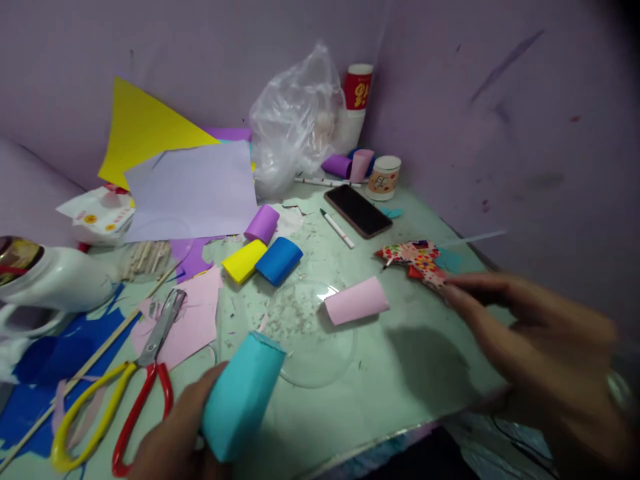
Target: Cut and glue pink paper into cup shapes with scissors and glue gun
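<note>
My left hand [177, 427], at the bottom, grips a turquoise paper tube [245, 393] that tilts up to the right. At the right, my right hand [520, 333] pinches the lower end of a flower-patterned glue gun-like object [417, 260] with an orange tip. A pink tube [357, 302] lies between the hands on a clear round plate [320, 383]. Behind it, a blue tube [279, 261], a yellow tube [245, 261] and a purple tube [263, 224] rest close together.
Scissors [155, 347] with yellow and red handles lie at the left, near a white jug [65, 280] and a wooden stick [90, 363]. A phone [359, 211], a pen [337, 229], a paper cup [384, 178], a plastic bag [295, 127] and paper sheets [195, 190] are farther back.
</note>
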A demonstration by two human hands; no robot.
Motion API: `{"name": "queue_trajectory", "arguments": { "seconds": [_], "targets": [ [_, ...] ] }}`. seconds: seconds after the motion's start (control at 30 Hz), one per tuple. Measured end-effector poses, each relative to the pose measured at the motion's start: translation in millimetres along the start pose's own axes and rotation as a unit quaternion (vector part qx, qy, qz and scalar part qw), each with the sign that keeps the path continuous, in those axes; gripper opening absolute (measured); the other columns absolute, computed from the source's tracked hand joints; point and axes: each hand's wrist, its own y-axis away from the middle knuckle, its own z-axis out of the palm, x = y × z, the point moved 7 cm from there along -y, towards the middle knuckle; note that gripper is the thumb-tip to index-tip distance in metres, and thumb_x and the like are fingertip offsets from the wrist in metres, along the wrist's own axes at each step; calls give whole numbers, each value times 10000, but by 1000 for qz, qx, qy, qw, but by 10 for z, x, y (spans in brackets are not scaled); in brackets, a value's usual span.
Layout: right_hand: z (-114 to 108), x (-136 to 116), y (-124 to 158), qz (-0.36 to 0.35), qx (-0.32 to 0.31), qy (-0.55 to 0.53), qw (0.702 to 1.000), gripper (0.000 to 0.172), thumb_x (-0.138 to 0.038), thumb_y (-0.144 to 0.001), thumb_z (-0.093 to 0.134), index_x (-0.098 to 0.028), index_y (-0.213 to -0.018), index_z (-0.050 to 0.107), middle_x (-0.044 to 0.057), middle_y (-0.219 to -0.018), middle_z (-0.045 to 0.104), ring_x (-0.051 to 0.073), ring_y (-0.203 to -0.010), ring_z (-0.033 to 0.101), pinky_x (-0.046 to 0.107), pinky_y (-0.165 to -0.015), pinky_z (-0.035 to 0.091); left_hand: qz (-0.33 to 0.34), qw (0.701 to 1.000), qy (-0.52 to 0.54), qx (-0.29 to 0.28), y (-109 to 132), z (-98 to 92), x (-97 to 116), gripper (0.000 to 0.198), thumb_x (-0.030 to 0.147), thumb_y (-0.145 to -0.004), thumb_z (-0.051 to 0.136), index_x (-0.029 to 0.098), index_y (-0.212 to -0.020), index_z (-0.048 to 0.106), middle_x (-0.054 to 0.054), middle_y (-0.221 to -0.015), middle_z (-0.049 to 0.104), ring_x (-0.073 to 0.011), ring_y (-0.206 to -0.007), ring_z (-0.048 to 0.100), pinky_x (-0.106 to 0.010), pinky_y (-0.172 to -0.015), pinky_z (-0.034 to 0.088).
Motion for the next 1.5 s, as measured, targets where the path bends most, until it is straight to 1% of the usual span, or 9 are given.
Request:
{"name": "queue_trajectory", "arguments": {
  "seconds": [0.17,0.5,0.67,0.8,0.93,1.03,1.17,1.3,1.5],
  "targets": [
    [396,-536,596,-225,-170,-165,945,202,-101,-822,582,-269,-926,624,-1,-689,703,158,-548,654,259,-481,511,7,999,-41,-12,13,157,250,420,169,-776,464,323,-1165,495,13,-1015,738,-203,-757,730,-249,-508,529],
    [495,-349,594,-184,-160,-191,951,195,-88,-825,560,-250,-891,647,-7,-681,704,143,-549,660,235,-482,503,76,995,-69,-15,-127,187,280,361,187,-833,434,241,-1186,487,-60,-1082,699,-212,-951,698,-257,-712,566],
    [458,-306,660,-187,-163,-189,950,190,-98,-840,554,-253,-898,647,-2,-681,714,143,-548,665,241,-486,514,101,986,-77,-104,-150,165,163,475,177,-813,448,254,-1282,434,-84,-1190,654,-245,-1040,663,-330,-809,575],
    [264,-319,381,-163,-125,-149,967,130,-158,-825,614,-276,-848,663,-19,-690,729,149,-558,676,248,-493,512,56,991,-57,-108,-262,-194,21,392,230,-911,362,323,-1274,476,-78,-1263,598,-194,-866,687,-308,-696,576],
    [399,-634,-366,-178,-116,-92,973,96,-314,-813,628,-251,-814,701,-9,-771,736,183,-663,677,295,-609,519,13,996,-49,-71,-749,-478,66,327,429,-830,536,342,-1138,600,-9,-944,719,-201,-743,697,-301,-646,565],
    [1027,-980,-755,-247,-267,8,931,293,-319,-746,681,-176,-1001,689,47,-900,722,233,-765,663,319,-643,499,-116,991,-61,-16,-1213,-458,7,400,444,-794,526,235,-1120,626,-39,-837,709,-204,-648,669,-333,-635,554],
    [1676,-1395,-667,-426,-361,66,827,565,-210,-672,723,-123,-1209,572,144,-1185,628,302,-1012,572,361,-771,451,-77,994,-57,-58,-1590,-65,74,558,412,-762,543,148,-1254,555,-138,-1124,668,-271,-887,672,-411,-790,539],
    [1897,-1658,-291,-567,-372,83,730,407,-104,-707,608,-143,-1111,596,123,-1131,645,291,-988,526,386,-778,380,-53,996,-41,-54,-1614,82,24,571,380,-756,549,126,-1267,542,-162,-1232,617,-311,-1073,614,-433,-878,510],
    [2017,-1750,-128,-607,-368,111,696,337,-77,-695,572,-130,-1024,624,135,-1026,653,309,-989,504,444,-826,328,-96,995,-16,11,-1435,-129,-14,439,356,-797,551,166,-1190,597,-109,-1147,671,-242,-966,661,-379,-862,527]
  ]
}}
